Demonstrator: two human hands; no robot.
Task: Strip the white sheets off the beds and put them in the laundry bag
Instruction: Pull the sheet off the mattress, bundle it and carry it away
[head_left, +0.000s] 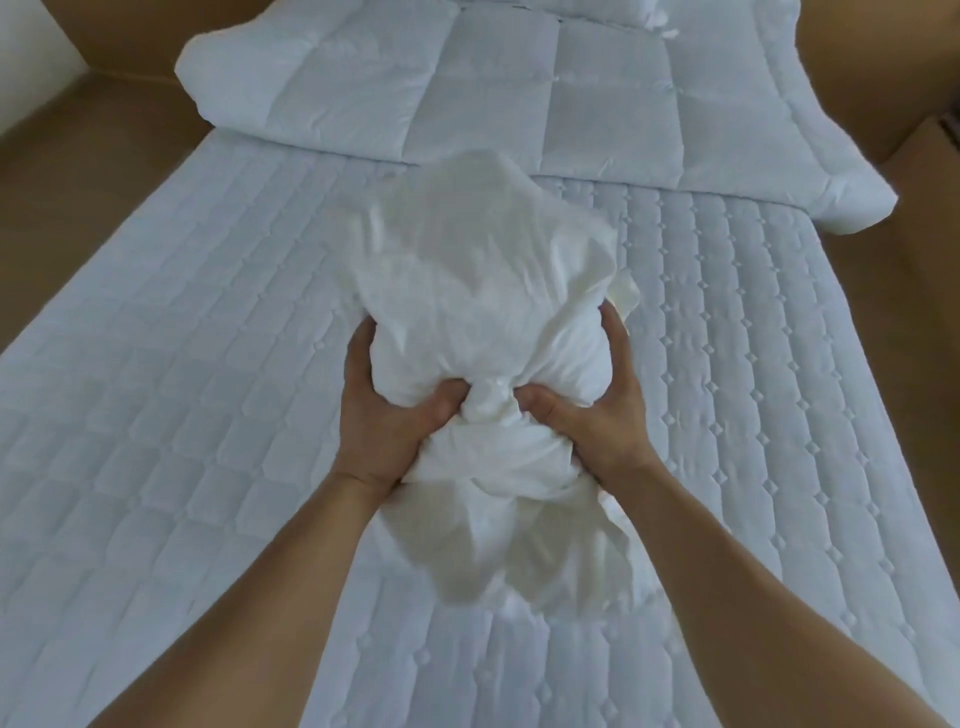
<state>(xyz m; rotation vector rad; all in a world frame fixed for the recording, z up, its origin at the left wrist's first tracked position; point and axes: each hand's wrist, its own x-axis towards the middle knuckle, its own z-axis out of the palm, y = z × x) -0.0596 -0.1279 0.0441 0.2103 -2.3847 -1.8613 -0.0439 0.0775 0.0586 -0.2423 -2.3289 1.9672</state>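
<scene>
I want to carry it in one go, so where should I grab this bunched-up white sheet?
Probably at the pinched waist of the sheet, from the near side, where the left hand and right hand grip: the cloth narrows there, with loose bulges above and below.

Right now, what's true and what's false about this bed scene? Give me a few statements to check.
1. The left hand and the right hand both grip the bundled sheet. True.
2. A folded duvet lies at the far end of the mattress. True.
3. The sheet is spread flat over the bed. False: it is bunched up in the hands.
4. A laundry bag sits on the bed. False: none is in view.
</scene>
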